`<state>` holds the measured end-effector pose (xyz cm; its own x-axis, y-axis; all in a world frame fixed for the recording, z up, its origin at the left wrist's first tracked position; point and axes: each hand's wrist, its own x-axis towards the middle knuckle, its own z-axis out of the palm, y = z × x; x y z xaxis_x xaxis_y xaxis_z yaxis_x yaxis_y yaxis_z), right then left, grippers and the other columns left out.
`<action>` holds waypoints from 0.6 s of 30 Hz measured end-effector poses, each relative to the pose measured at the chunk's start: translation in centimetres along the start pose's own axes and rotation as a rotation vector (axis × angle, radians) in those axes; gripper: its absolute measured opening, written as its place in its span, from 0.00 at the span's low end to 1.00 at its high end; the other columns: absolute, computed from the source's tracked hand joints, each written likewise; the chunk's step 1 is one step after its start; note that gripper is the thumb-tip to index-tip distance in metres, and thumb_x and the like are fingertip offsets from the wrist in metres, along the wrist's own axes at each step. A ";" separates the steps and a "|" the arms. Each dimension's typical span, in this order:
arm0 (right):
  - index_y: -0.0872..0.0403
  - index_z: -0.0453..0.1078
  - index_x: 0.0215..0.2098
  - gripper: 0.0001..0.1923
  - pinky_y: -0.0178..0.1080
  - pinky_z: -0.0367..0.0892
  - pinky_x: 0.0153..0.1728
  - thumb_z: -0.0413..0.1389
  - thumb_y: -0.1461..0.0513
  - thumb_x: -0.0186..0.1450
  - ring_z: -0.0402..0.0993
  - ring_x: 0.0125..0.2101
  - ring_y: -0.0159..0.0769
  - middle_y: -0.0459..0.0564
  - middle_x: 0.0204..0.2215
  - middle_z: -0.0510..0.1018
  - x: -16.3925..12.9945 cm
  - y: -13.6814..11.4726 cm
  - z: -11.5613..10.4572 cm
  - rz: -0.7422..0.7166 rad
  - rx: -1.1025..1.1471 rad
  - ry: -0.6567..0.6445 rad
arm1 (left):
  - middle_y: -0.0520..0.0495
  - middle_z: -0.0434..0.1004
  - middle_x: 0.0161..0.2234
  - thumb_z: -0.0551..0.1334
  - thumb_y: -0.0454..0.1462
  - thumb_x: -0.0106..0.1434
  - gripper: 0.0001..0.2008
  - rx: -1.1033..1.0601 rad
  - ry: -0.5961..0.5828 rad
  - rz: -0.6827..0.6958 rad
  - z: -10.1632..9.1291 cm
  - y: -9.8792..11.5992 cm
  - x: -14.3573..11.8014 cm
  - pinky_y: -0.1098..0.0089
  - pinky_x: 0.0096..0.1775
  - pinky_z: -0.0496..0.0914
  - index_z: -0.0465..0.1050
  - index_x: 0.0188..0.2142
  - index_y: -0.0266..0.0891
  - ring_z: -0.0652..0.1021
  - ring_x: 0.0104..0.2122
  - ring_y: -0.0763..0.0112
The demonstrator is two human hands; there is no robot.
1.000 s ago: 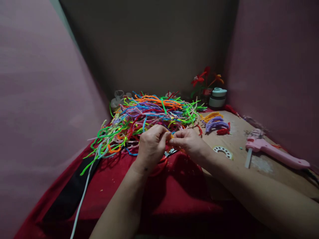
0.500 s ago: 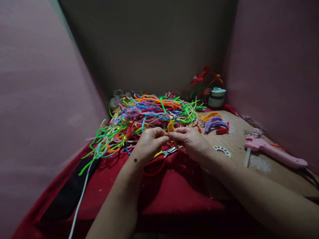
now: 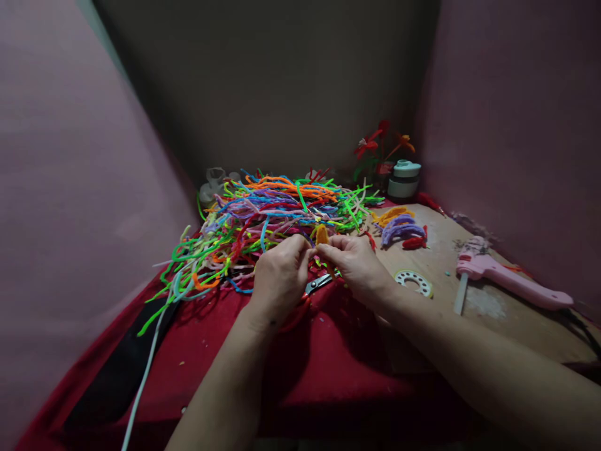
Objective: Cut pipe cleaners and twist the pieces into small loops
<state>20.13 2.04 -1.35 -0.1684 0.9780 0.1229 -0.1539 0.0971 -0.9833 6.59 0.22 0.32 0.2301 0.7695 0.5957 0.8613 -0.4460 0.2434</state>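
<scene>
My left hand (image 3: 280, 275) and my right hand (image 3: 355, 264) meet at the middle of the table, fingertips pinched together on a short orange pipe cleaner (image 3: 322, 236) bent into a small loop that sticks up between them. Just behind the hands lies a big tangled heap of pipe cleaners (image 3: 272, 216) in many colours. Scissors (image 3: 318, 284) lie on the red cloth (image 3: 300, 369) right under my hands, partly hidden by them.
A pink glue gun (image 3: 509, 285) lies on the brown board (image 3: 493, 313) at the right. Small bent orange, purple and red pieces (image 3: 400, 228), a white ring-shaped piece (image 3: 412, 280), a white jar (image 3: 404, 179) and pipe-cleaner flowers (image 3: 379, 144) sit at the back right. Pink walls stand on both sides.
The orange pipe cleaner, hidden in my fingers a second ago, now stands up as a loop between the fingertips. Both hands stay together.
</scene>
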 end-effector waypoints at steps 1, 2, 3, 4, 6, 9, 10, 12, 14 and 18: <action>0.56 0.63 0.18 0.14 0.33 0.47 0.19 0.58 0.55 0.52 0.51 0.17 0.24 0.40 0.14 0.60 0.0 -0.1 0.0 0.014 0.015 -0.022 | 0.52 0.72 0.24 0.57 0.37 0.60 0.07 -0.065 -0.027 -0.043 -0.2 -0.1 0.2 0.75 0.29 0.61 0.69 0.27 0.38 0.70 0.23 0.75; 0.56 0.63 0.17 0.14 0.33 0.47 0.19 0.58 0.55 0.52 0.52 0.16 0.24 0.40 0.14 0.61 0.0 -0.1 -0.1 0.028 0.039 -0.045 | 0.53 0.72 0.23 0.58 0.37 0.60 0.07 -0.125 -0.056 -0.084 -0.3 -0.2 0.3 0.75 0.29 0.61 0.70 0.28 0.38 0.70 0.23 0.76; 0.56 0.63 0.17 0.13 0.33 0.48 0.19 0.58 0.56 0.51 0.53 0.17 0.24 0.40 0.14 0.62 0.0 -0.1 -0.1 0.037 0.071 -0.063 | 0.53 0.72 0.23 0.58 0.38 0.60 0.07 -0.176 -0.083 -0.122 -0.5 -0.2 0.4 0.75 0.28 0.61 0.70 0.28 0.38 0.70 0.23 0.76; 0.56 0.64 0.17 0.12 0.33 0.49 0.20 0.58 0.58 0.50 0.54 0.17 0.25 0.41 0.14 0.63 0.0 -0.1 -0.1 0.041 0.105 -0.075 | 0.53 0.72 0.22 0.58 0.38 0.59 0.07 -0.214 -0.102 -0.155 -0.6 -0.3 0.5 0.75 0.28 0.61 0.71 0.28 0.38 0.70 0.23 0.76; 0.57 0.66 0.18 0.08 0.33 0.51 0.22 0.58 0.61 0.49 0.56 0.18 0.25 0.42 0.15 0.64 0.0 0.0 -0.2 0.037 0.156 -0.083 | 0.53 0.72 0.22 0.57 0.39 0.59 0.09 -0.260 -0.126 -0.199 -0.8 -0.3 0.6 0.75 0.28 0.61 0.72 0.28 0.37 0.70 0.23 0.75; 0.58 0.69 0.19 0.05 0.34 0.52 0.24 0.57 0.63 0.49 0.56 0.20 0.26 0.42 0.16 0.65 0.1 0.1 -0.4 0.021 0.144 -0.092 | 0.52 0.72 0.22 0.57 0.39 0.59 0.09 -0.289 -0.142 -0.226 -0.7 -0.3 0.6 0.75 0.28 0.61 0.72 0.29 0.37 0.69 0.24 0.75; 0.58 0.70 0.20 0.05 0.35 0.52 0.25 0.56 0.63 0.50 0.57 0.20 0.26 0.43 0.16 0.66 0.1 0.1 -0.5 0.011 0.124 -0.090 | 0.52 0.72 0.23 0.57 0.39 0.58 0.09 -0.305 -0.143 -0.232 -0.6 -0.3 0.6 0.75 0.28 0.61 0.72 0.29 0.37 0.69 0.24 0.75; 0.58 0.72 0.22 0.06 0.35 0.53 0.26 0.57 0.62 0.50 0.58 0.22 0.27 0.43 0.18 0.68 0.1 0.2 -0.6 -0.017 0.093 -0.070 | 0.52 0.71 0.23 0.58 0.40 0.57 0.09 -0.360 -0.137 -0.249 -0.6 -0.3 0.6 0.75 0.28 0.61 0.72 0.28 0.37 0.69 0.24 0.75; 0.58 0.73 0.23 0.08 0.35 0.53 0.27 0.59 0.60 0.50 0.58 0.23 0.27 0.43 0.20 0.69 0.1 0.2 -0.6 -0.035 0.084 -0.052 | 0.51 0.70 0.23 0.59 0.41 0.56 0.09 -0.463 -0.125 -0.296 -0.6 -0.3 0.7 0.75 0.26 0.61 0.71 0.27 0.36 0.68 0.23 0.75; 0.59 0.72 0.26 0.10 0.34 0.49 0.23 0.61 0.59 0.50 0.55 0.20 0.25 0.42 0.20 0.68 0.4 0.3 -0.7 -0.013 0.164 -0.070 | 0.54 0.69 0.22 0.63 0.43 0.53 0.11 -0.816 -0.169 -0.543 -1.1 -0.3 0.8 0.77 0.20 0.57 0.68 0.30 0.37 0.63 0.17 0.81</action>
<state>20.66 2.59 -1.72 -0.2318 0.9611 0.1500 -0.3127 0.0724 -0.9471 5.99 0.52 1.57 0.0130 0.9892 0.1460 0.3078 -0.1429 0.9407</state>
